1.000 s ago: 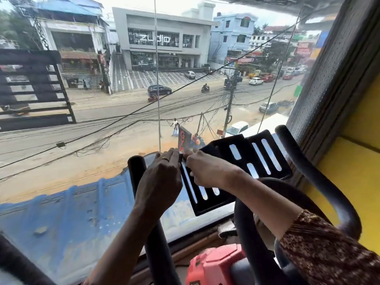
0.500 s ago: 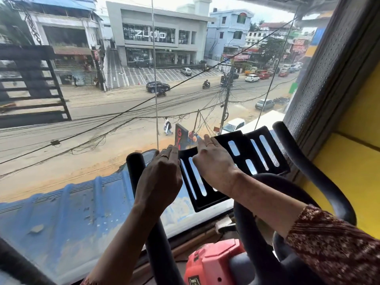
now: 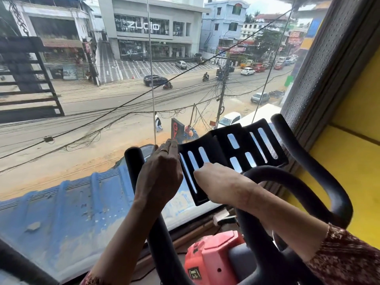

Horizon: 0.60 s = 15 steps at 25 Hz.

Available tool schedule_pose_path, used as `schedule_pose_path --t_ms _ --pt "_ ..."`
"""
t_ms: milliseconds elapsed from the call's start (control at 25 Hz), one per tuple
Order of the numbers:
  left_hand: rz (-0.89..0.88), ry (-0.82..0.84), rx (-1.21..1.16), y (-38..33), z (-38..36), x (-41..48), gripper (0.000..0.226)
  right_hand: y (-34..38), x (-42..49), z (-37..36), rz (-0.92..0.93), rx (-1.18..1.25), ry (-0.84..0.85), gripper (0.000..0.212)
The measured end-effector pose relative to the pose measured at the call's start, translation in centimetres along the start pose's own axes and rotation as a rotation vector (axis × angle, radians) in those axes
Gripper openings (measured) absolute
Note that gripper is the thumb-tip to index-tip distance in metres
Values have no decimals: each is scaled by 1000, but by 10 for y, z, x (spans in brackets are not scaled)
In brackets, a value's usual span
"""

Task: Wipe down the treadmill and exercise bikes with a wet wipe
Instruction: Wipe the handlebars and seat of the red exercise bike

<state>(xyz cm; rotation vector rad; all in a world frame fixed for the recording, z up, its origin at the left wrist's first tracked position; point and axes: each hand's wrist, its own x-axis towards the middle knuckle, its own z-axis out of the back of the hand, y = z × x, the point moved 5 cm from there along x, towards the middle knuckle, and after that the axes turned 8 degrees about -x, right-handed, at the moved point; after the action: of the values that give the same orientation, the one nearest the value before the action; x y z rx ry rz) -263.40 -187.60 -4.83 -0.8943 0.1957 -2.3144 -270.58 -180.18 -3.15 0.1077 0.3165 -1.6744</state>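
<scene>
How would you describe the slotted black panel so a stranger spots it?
Start at the big street-facing window, then the bike's curved black handlebars in front. Between them sits a broad black panel; unlike the round bars, it is cut through with long slots showing daylight.

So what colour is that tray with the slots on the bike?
Black. The slotted tray shows best in the head view, against the bright window.

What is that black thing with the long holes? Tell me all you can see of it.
It is a black panel with long rounded slots, hard plastic or metal by its look, bent in shallow waves. It tilts up toward the window, above the bike's black handlebar. Daylight shows through the slots. The left hand touches its upper left corner; the right hand lies on its lower edge.
</scene>
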Motion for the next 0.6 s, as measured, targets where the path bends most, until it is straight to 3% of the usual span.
schedule_pose_path --t_ms 160,400,520,600 --pt "1 22 -19 1 -1 -1 41 -22 3 -4 -78 485 -75 15" --pt "-92 0 -110 -1 -4 0 41 -15 -25 -15 19 428 -162 34" --pt "-189 89 -343 -25 -10 -3 44 -52 -48 -3 -138 532 -469 36" --pt "-252 168 -450 -48 -17 -5 43 -77 -69 -11 -238 462 -697 35"
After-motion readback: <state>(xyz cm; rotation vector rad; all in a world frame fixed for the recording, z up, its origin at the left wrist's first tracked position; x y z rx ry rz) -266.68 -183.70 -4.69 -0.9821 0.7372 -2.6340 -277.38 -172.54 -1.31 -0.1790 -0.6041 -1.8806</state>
